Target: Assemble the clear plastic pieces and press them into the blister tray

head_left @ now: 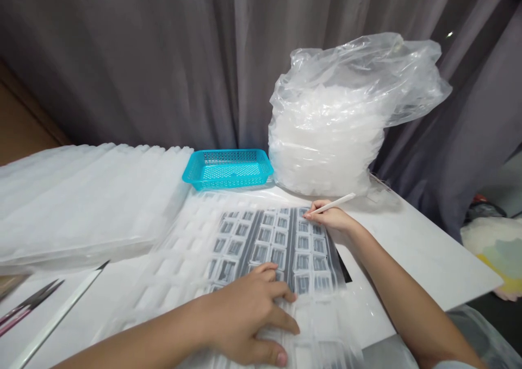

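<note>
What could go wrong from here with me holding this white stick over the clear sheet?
The sheet might slip or crease, since the left hand only rests on it with spread fingers. The stick, held in the right hand, slants low over the sheet's far side and could perhaps scratch or snag it. The scissors lie left of the left forearm with their tips exposed, so a wide sweep of that arm might catch them.

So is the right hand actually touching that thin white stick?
Touching. The head view shows the right hand pinching the white stick near its lower end, with the other end sticking out beyond the grip.
</note>
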Motion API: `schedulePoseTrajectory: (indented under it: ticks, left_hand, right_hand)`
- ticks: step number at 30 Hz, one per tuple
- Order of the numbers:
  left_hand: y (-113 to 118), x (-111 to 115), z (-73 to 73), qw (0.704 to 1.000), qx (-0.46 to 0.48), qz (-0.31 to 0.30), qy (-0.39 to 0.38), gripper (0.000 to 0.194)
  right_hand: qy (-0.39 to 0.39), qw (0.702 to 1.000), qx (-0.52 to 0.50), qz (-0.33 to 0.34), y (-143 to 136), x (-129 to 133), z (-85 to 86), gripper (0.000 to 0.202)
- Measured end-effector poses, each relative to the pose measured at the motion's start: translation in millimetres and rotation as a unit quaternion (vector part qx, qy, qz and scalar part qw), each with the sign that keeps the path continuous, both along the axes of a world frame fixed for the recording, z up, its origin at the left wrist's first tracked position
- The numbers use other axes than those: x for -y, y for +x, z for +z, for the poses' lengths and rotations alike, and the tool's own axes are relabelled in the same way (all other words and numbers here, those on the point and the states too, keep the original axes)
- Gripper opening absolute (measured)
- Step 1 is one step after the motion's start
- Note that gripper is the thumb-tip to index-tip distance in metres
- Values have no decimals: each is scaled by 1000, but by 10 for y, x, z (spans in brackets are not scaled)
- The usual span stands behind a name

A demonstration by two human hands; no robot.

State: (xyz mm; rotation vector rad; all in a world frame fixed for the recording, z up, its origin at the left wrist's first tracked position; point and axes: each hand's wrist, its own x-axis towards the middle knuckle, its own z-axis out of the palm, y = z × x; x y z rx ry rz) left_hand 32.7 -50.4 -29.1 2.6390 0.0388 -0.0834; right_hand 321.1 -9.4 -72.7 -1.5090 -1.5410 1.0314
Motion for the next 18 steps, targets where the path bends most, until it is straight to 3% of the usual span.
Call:
schedulePoseTrajectory:
  ticks: [3,6,10,13,15,18]
  left_hand:
    - [-6,5,4,1000,6,3,-5,40]
    - [-8,-2,-1,1000,4,0,-9,42]
    - [-11,-16,-46,1000,1,2,-7,43]
    - [-13,-20,-82,1000,11,2,-9,44]
    - [-11,-21,-91,1000,15,2,-7,43]
    - [-3,-21,-93,1000,12,2,-4,43]
  right_hand:
    - [18,997,66,-26,-68,-4,18,27]
    - [65,982,139,-111,-48,11,99,11]
    - [111,933,215,-266,264,165,268,5]
    - [103,906,237,-336,516,350,355,7]
    - [88,912,228,-328,540,428,359,11]
    - [53,952,185,-237,319,423,290,24]
